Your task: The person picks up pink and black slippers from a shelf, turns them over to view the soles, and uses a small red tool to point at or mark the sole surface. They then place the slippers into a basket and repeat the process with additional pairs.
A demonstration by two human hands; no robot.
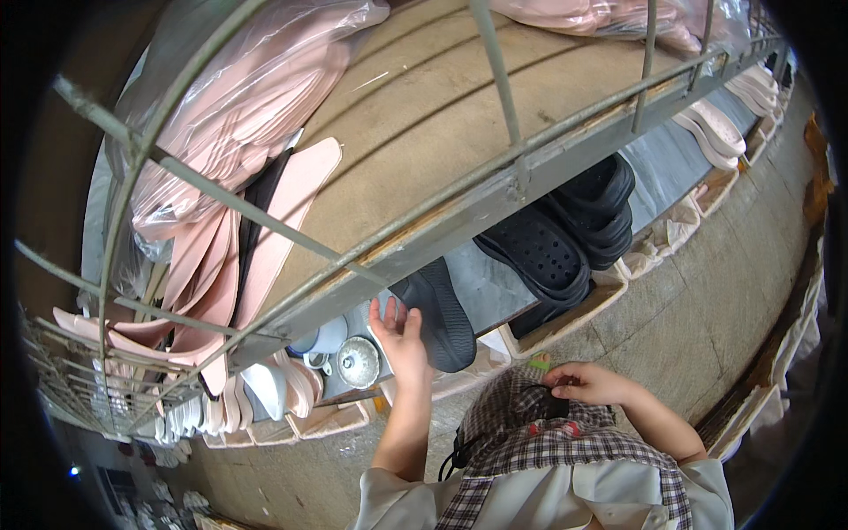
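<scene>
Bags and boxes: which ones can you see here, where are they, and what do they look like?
Clear plastic bag: top shelf of the rack, at the left, bulging with pink soles.
Second clear plastic bag: top shelf, far right, also holding pink soles.
Shallow trays: in a row under the lower shelf's front edge, pale beige, low-walled.
No labels, signs or screens show.

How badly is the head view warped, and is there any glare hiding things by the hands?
Head view: strong fisheye, the metal rack bars bow; black rim all round. Plastic bags show mild glare. Left hand on the dark shoe is evenly lit, sharp; right hand too.
</scene>
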